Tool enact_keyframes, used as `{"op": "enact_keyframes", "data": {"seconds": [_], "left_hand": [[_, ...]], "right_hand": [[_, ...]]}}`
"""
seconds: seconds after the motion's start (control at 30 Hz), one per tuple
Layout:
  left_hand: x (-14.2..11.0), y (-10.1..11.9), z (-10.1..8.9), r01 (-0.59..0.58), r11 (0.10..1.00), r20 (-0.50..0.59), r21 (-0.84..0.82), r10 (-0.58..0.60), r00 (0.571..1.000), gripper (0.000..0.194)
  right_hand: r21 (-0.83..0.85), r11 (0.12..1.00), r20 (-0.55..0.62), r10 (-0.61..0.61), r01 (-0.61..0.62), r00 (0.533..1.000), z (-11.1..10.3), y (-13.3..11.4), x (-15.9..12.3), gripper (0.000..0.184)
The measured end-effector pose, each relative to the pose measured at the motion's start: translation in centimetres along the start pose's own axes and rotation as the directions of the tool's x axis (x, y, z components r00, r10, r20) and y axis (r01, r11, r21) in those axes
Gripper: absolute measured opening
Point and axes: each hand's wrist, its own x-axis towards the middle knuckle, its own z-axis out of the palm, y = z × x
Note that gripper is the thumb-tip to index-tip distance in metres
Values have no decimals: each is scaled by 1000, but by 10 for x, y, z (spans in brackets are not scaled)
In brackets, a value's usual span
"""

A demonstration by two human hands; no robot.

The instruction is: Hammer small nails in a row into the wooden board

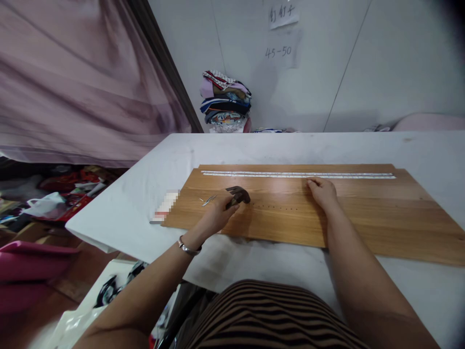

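Observation:
My left hand [220, 213] is closed around a hammer [241, 195] close to its dark metal head, over the left part of a brown wooden board [366, 213]. Several loose nails [209, 200] lie on the board just left of that hand. To the right of the hammer head runs a row of small dark dots [274, 207], nails or holes, too small to tell. My right hand [323, 194] has thumb and forefinger pinched at the lower edge of two long white strips [254, 174] with fine markings. Whatever sits between those fingertips is hidden.
The board rests on a white-covered table [138, 179]. A blurred-out item [167, 206] lies at the board's left edge. Folded clothes [227, 99] are stacked behind the table, against a wall with paper notes [283, 17]. A pink curtain [72, 72] hangs at left.

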Motion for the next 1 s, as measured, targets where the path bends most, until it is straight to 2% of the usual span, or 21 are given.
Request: {"op": "enact_keyframes", "data": {"seconds": [0.23,0.4,0.57,1.0], "left_hand": [[2,-5,3,53,998,45,14,-54,998,32],[1,-2,2,50,999,55,11,-51,997,37],[1,-2,3,57,998,55,18,-58,997,33],[1,-3,3,55,998,60,26,-57,997,38]], "right_hand": [[-10,1000,20,15,-14,1000,0,-1,0,28],[-1,1000,11,14,-14,1000,0,-1,0,28],[3,1000,-3,-6,6,1000,0,-1,0,26],[-12,1000,20,20,-20,1000,-1,-3,0,29]]}}
